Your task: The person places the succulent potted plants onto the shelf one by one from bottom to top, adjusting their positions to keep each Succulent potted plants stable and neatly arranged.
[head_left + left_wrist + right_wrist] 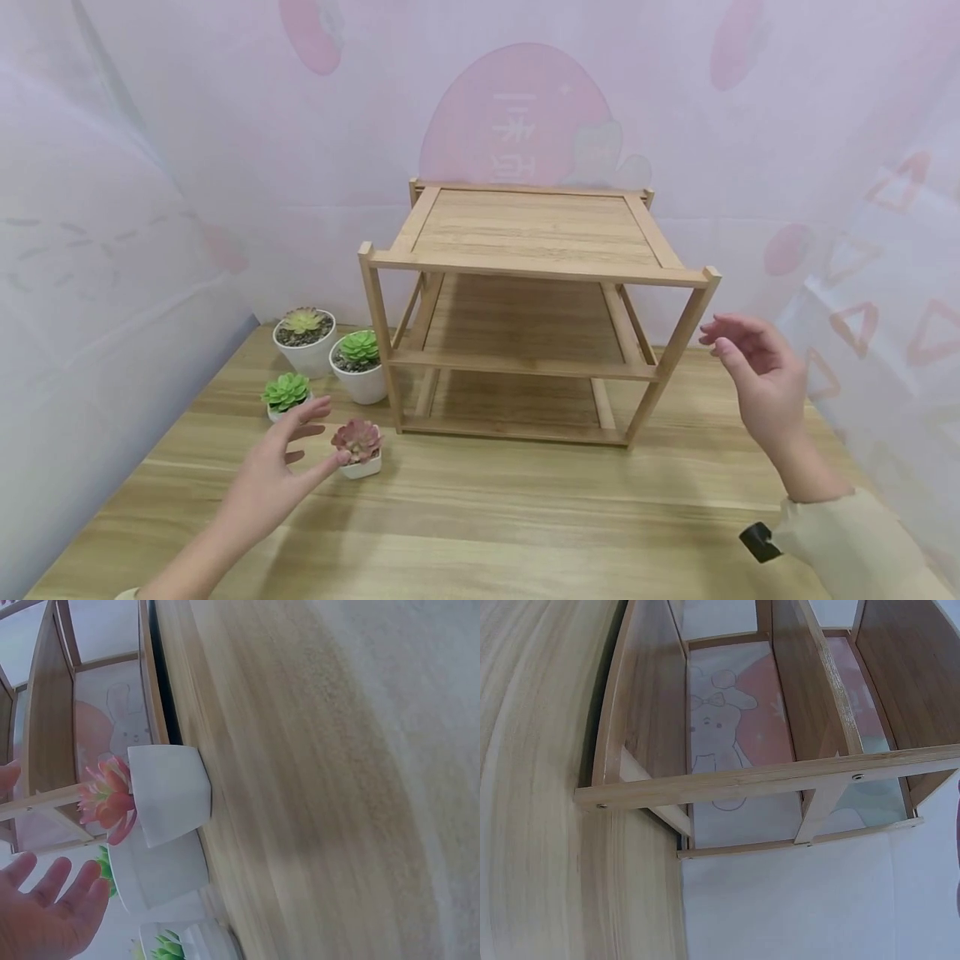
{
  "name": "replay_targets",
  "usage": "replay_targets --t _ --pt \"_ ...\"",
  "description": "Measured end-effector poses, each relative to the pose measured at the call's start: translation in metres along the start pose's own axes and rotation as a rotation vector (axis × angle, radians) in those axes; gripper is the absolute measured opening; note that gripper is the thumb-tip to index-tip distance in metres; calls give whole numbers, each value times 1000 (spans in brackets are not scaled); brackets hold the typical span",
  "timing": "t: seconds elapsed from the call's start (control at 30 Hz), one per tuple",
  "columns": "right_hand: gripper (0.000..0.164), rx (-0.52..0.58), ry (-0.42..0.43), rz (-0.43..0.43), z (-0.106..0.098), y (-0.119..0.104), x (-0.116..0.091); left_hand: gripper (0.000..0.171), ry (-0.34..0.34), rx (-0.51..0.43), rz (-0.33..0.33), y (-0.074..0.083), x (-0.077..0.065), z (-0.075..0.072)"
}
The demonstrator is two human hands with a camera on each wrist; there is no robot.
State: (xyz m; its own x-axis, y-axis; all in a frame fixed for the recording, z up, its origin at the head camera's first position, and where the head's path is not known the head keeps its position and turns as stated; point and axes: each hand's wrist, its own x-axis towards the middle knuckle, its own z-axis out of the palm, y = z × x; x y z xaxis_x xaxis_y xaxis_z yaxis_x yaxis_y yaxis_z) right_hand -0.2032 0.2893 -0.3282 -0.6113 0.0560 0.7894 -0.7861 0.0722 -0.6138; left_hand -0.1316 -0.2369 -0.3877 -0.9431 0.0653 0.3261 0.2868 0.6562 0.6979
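A pink succulent [358, 440] in a small white pot [171, 793] stands on the table, left of the shelf's front. My left hand [273, 467] hovers beside it with fingers spread and nothing held, its thumb tip overlapping the plant in the head view. Palm and fingertips of that hand also show at the lower left of the left wrist view. To the right of the three-level wooden shelf [532, 367], my right hand [765, 379] is raised near the right front post, fingers loosely bent around nothing. That hand does not appear in the right wrist view.
Behind the left hand stand more white-potted succulents: a small green one [287, 392], a bright green one [360, 348] by the shelf's left post, and a yellowish one [302, 321] at the back. Printed cloth walls [315, 150] surround the wooden table [480, 517].
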Motion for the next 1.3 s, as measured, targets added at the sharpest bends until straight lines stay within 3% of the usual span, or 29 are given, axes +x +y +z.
replay_targets --t 0.13,0.27,0.6,0.83,1.3 --pt "32 53 36 87 3 1 4 70 -23 -36 -47 -4 1 1" --pt "35 138 37 116 7 3 7 74 -44 -65 -86 -8 1 2" --pt "37 156 98 231 16 0 15 78 -79 -158 -159 -20 2 8" --pt "39 172 70 262 20 -2 16 85 -121 -198 -312 -25 3 13" --pt "35 143 55 293 19 -4 17 80 -100 -263 -379 -29 3 25"
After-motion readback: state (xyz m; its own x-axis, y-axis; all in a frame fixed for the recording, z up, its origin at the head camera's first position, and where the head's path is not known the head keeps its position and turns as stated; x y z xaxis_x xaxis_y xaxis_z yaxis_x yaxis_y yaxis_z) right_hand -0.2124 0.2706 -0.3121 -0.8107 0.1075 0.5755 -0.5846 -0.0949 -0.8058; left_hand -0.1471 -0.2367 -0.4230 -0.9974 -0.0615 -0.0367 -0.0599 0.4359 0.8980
